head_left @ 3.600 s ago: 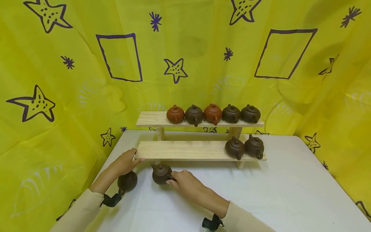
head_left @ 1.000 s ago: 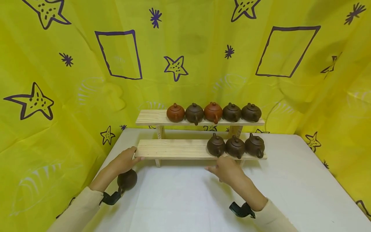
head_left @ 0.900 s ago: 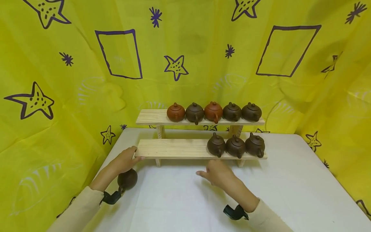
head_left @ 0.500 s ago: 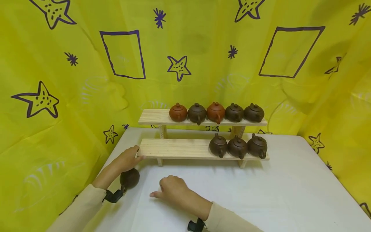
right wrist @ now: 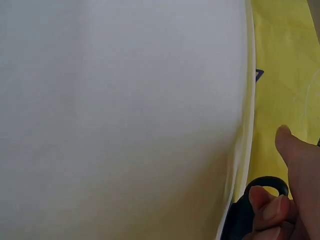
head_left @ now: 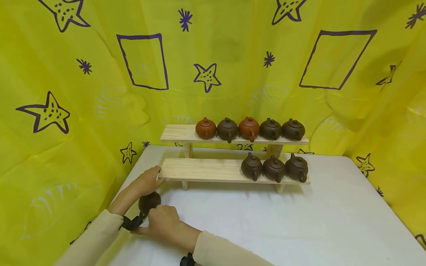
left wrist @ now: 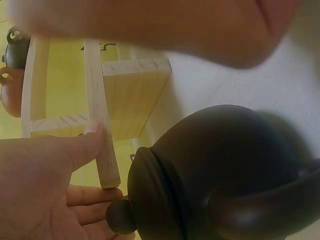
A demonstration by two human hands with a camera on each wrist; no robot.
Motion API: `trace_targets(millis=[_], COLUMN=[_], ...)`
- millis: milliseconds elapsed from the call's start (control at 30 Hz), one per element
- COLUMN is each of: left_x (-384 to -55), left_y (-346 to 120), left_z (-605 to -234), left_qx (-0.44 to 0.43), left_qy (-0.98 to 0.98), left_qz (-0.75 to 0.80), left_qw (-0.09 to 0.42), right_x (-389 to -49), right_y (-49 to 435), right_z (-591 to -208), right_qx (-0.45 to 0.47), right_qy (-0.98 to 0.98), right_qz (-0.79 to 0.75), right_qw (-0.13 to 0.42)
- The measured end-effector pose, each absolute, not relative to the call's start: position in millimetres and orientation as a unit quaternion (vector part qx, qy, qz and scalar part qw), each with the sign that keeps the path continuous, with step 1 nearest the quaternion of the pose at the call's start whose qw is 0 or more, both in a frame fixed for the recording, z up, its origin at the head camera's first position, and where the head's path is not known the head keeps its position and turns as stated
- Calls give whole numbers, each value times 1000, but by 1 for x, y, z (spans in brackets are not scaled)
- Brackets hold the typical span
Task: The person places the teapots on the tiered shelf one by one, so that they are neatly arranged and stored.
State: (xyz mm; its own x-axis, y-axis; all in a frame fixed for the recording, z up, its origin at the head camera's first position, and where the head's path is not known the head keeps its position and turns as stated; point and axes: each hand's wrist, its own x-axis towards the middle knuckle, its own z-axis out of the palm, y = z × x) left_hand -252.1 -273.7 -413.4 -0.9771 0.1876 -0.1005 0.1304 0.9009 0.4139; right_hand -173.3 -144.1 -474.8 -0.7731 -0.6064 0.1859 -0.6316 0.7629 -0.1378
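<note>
My left hand [head_left: 144, 183] grips the left end of the lower wooden shelf [head_left: 199, 169], thumb on its front edge and fingers past its end. Beneath that forearm a dark brown teapot [head_left: 149, 202] lies on the white table; the left wrist view shows its lid knob and rounded body [left wrist: 225, 165] up close. My right hand [head_left: 163, 221] is beside this teapot, partly covering it. The right wrist view shows its thumb held apart and its fingers curled near the dark looped handle [right wrist: 268, 184], not closed on it. Three dark teapots [head_left: 274, 169] stand at the lower shelf's right.
On the upper shelf [head_left: 178, 133], a row of several teapots [head_left: 227, 129] runs to the right end, two of them reddish brown [head_left: 249, 128]. A yellow patterned curtain [head_left: 233, 74] surrounds the white table [head_left: 266, 225]. Black cameras [head_left: 132, 223] sit on both wrists.
A third dark teapot went from the table to the lower shelf and was let go. The right hand then moved left and down to the remaining teapot. The left hand stays on the shelf.
</note>
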Motion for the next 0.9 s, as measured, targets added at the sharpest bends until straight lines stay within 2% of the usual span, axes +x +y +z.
trace_targets(millis=[200, 400, 900], left_x=[-251, -250, -251], left_y=[-271, -271, -272], left_z=[-410, -408, -409], left_qx=[91, 84, 99], left_qy=[971, 972, 973], left_qz=[208, 209, 203], left_qw=[72, 72, 56], right_x=[-178, -181, -199], right_y=[-147, -142, -125], right_z=[-474, -476, -467], right_qx=[311, 299, 280], right_qy=[-945, -948, -950], right_qz=[95, 107, 140], right_qw=[21, 29, 8])
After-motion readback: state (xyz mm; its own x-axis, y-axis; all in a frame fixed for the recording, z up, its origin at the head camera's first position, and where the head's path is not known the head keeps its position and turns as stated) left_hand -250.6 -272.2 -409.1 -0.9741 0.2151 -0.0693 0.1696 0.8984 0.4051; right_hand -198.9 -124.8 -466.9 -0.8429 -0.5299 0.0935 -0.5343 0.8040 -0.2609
